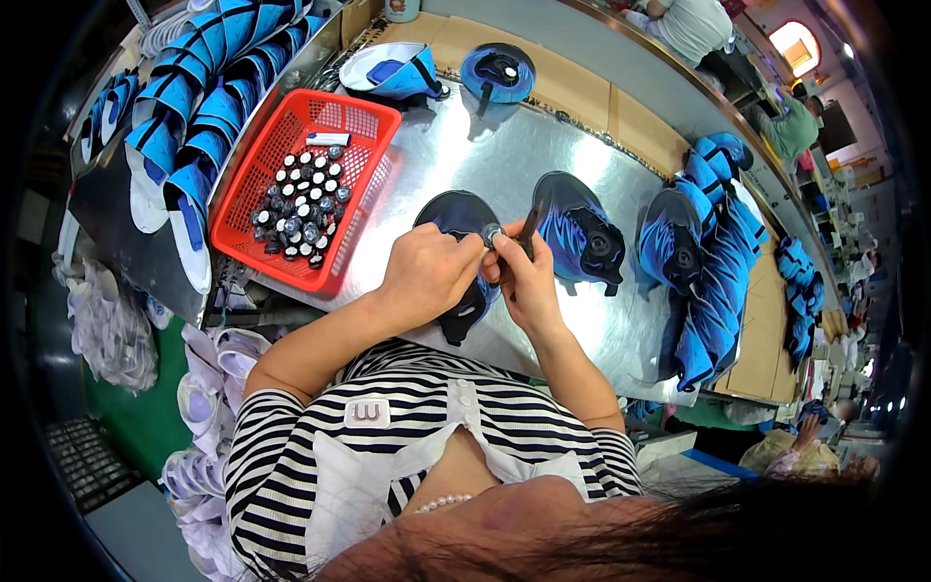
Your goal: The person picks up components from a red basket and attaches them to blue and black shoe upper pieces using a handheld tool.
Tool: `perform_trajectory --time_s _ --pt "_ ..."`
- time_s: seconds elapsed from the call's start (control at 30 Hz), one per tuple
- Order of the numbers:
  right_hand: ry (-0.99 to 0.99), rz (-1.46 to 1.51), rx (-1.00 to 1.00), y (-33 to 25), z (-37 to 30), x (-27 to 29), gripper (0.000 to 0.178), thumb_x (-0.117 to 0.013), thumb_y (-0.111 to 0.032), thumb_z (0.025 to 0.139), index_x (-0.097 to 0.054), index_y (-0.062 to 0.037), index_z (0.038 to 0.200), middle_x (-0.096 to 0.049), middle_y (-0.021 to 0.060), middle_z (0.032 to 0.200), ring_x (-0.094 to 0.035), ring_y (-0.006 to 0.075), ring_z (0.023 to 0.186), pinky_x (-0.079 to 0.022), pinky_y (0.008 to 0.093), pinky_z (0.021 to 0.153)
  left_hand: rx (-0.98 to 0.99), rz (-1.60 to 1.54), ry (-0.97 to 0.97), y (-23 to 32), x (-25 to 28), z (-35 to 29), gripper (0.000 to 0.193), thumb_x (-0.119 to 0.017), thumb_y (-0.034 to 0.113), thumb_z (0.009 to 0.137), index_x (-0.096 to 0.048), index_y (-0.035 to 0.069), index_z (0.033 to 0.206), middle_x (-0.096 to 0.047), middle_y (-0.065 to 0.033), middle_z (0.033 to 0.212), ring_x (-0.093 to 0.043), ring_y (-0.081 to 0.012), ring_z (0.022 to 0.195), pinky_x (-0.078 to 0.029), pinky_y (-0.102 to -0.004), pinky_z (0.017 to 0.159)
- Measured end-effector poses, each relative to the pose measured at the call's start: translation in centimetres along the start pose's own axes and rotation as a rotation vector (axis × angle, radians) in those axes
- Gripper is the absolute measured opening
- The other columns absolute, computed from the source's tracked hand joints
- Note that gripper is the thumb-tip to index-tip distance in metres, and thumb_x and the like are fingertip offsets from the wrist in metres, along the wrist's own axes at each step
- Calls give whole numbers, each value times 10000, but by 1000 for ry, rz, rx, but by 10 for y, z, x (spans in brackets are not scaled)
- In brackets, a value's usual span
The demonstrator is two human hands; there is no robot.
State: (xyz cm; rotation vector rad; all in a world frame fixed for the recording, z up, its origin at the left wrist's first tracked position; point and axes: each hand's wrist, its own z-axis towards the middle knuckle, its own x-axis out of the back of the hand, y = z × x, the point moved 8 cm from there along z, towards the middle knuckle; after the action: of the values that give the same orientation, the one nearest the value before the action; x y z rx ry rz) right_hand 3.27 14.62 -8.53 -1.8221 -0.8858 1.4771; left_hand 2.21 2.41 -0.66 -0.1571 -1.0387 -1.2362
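Round knob (492, 234), between left grip (433, 269), right grip (527, 281)

The left hand (432, 267) and right hand (526, 276) met at a knob (491, 234) over an upper (456, 210), the right also holding a tool (529, 227); a red basket (351, 120) of knobs (303, 206) stood left.

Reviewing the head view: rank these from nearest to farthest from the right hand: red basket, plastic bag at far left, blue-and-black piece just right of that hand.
From the right hand:
1. Blue-and-black piece, just to its right.
2. Red basket, left, on the table.
3. Plastic bag, far left, beyond the basket.
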Motion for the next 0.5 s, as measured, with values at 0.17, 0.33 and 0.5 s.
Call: perform_trajectory --time_s 0.17,0.33,0.5 --pt "-97 -556 136 -17 -13 -11 158 -634 -120 909 -590 -17 1019 -600 15 812 -552 75 708 -443 222 641 606 -835 -315 -34 -30 -17 180 -595 159 923 -464 36 933 -602 -59 612 -601 -154 555 -438 -272 530" --pt "-148 -539 171 -30 -2 -7 207 -648 -128 895 -614 -10 1062 -605 -7 896 -533 76 765 -438 227 693 605 -1095 -405 -34 -38 -22 129 -517 102 974 -448 21 1047 -625 -48 699 -606 -105 637 -467 -228 608" --pt "-232 -734 222 -44 6 -29 135 -641 -117 896 -627 8 945 -608 2 800 -546 74 739 -443 228 684 567 -1141 -297 -33 -33 -16 185 -559 136 954 -488 19 1078 -610 -40 779 -577 -84 706 -447 -208 658"
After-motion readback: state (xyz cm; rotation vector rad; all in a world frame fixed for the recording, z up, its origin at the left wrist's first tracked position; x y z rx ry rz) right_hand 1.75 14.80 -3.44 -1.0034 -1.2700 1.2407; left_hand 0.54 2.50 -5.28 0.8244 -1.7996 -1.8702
